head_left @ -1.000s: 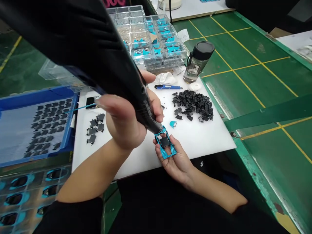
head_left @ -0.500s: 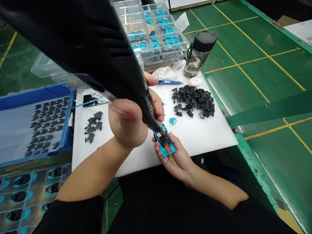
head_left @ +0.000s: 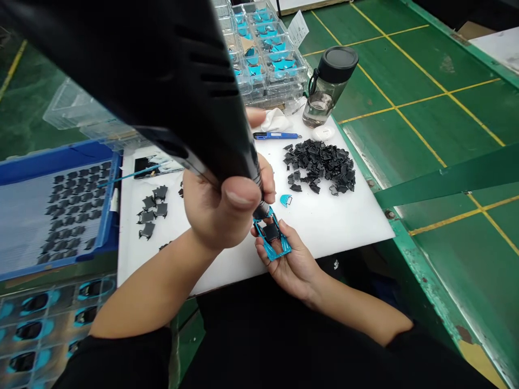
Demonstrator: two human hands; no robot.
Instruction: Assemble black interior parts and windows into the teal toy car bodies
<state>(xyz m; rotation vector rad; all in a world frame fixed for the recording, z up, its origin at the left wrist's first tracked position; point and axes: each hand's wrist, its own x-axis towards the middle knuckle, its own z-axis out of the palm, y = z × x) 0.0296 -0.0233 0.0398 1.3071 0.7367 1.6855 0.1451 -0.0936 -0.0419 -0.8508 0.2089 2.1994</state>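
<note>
A large black power tool (head_left: pixel 190 92) slants down from the upper left, its tip at the far end of a blue part. Wrapped round its lower barrel is my left hand (head_left: pixel 223 210), thumb on the near side. My right hand (head_left: pixel 290 265), palm up, grips the blue frame-shaped part (head_left: pixel 279 253) between thumb and fingers. Inside that frame sits a dark piece (head_left: pixel 271 232). The tool hides the frame's far end. A small loose blue piece (head_left: pixel 286 200) lies on the white board (head_left: pixel 324 224) just beyond my right hand.
Black pieces (head_left: pixel 320 165) are heaped at the right, several more (head_left: pixel 152 208) at the left. Beyond stand a bottle (head_left: pixel 330 84), a blue cutter (head_left: pixel 278 135) and clear trays (head_left: pixel 271 48). A blue bin (head_left: pixel 109 216) and another tray (head_left: pixel 52 319) are at the left.
The black tool has shifted a little right and stands steeper over the blue part. My left thumb has moved right, against the barrel. My right hand still holds the part.
</note>
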